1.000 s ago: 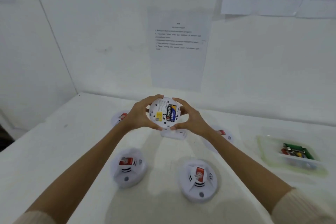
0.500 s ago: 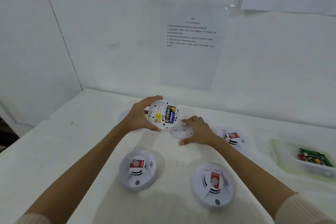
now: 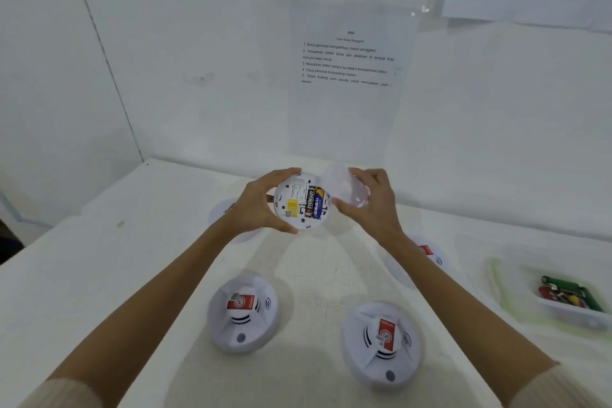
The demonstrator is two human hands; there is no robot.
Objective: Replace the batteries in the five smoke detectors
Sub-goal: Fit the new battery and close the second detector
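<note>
Our L hand (image 3: 255,205) grips the round white plastic smoke detector (image 3: 291,195), black-blue battery (image 3: 314,202) showing — R hand (image 3: 374,205) pinches a round white cover (image 3: 344,189) just beside.

Table (image 3: 99,275) is bearing left detector (image 3: 243,313), right detector (image 3: 381,344), partly hidden far-left detector (image 3: 219,216) and far-right detector (image 3: 437,257); battery container (image 3: 569,313) is sitting rightmost.

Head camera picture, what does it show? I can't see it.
A left hand holds an opened smoke detector with a battery inside, while the right hand holds a white cover beside it. More detectors sit on the white table.
</note>
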